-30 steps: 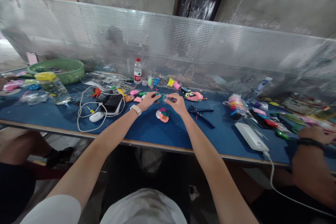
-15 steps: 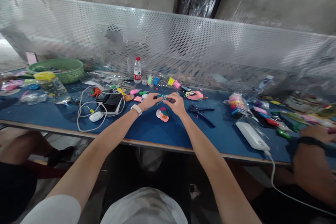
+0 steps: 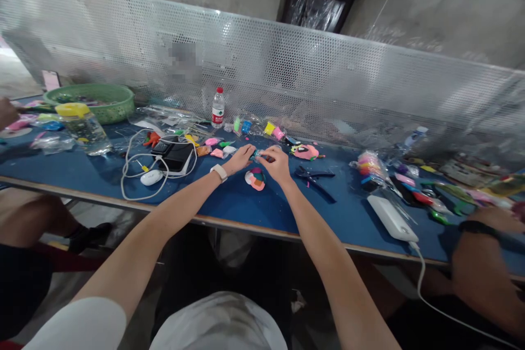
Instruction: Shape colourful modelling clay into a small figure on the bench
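Observation:
A small teal packet of modelling clay, partly in shiny clear wrapping, is pinched between my two hands above the blue table. My left hand, with a white watch on its wrist, is closed on the packet's left end. From the other side my right hand grips it between thumb and fingers. Much of the packet is hidden by the fingers. Just below lies a flat round clay piece in white, pink, orange and teal. A pink clay figure rests farther right.
Dark pliers lie right of my hands. A water bottle stands behind, near a perforated metal screen. Left are a cable, a black device and a green basket. A white power bank and co-workers' arms flank me.
My left hand has closed in toward the right one, covering more of the teal packet. The view has shifted slightly. A co-worker's hand at the far left has risen.

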Available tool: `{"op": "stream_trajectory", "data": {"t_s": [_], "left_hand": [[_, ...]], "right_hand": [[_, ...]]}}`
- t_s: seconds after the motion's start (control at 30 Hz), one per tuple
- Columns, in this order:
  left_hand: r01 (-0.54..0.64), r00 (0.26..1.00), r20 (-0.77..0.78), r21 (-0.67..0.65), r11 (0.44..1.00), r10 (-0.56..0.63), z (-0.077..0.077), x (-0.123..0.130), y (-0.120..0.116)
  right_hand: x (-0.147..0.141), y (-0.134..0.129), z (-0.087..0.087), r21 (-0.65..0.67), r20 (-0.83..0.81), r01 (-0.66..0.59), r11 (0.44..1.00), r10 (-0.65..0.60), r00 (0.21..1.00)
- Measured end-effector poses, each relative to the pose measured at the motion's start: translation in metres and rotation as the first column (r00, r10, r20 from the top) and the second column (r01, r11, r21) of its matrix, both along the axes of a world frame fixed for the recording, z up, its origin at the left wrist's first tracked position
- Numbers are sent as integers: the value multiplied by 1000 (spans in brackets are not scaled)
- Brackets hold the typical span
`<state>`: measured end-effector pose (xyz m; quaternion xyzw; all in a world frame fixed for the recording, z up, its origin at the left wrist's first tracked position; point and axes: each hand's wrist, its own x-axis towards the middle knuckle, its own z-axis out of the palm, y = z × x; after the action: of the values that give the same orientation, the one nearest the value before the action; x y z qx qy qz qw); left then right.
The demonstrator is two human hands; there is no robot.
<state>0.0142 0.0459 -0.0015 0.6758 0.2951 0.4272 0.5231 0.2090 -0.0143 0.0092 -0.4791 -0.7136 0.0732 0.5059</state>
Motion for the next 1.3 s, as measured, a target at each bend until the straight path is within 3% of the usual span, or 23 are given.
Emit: {"op": "stream_trajectory", "data": {"t_s": [0.27,0.5,0.73,0.87,1.0,1.1,1.2,1.3], "left_hand": [[0,1000,0,-36,999,0,-2,-2,0],[-13,999,39,84,996,10,-2,-4,-4],[1,998,55,40,999,-3,-3,-3,1],[-62,998,16,139,988,60,0,-4,4],[-137,989,-33,212,968,147,5,-9,9],[-210,973,-53,182,961,223,7,-17,17],[-361,919,-77,224,905,386,8,-28,28],[-426,869,-139,280,860,475,9,-39,36]], "right_hand": [[0,3,0,1,19,-47,999,47,999],[-4,5,-2,-26,47,-45,999,47,998],[-10,3,1,-75,262,12,997,8,965],[-8,5,1,-72,316,23,997,1,949],[-4,9,0,-49,192,20,999,-10,981],[6,11,0,-20,-30,25,999,-26,999],[22,12,4,25,-317,99,995,-86,944],[35,16,7,23,-482,103,994,-79,872]]}}
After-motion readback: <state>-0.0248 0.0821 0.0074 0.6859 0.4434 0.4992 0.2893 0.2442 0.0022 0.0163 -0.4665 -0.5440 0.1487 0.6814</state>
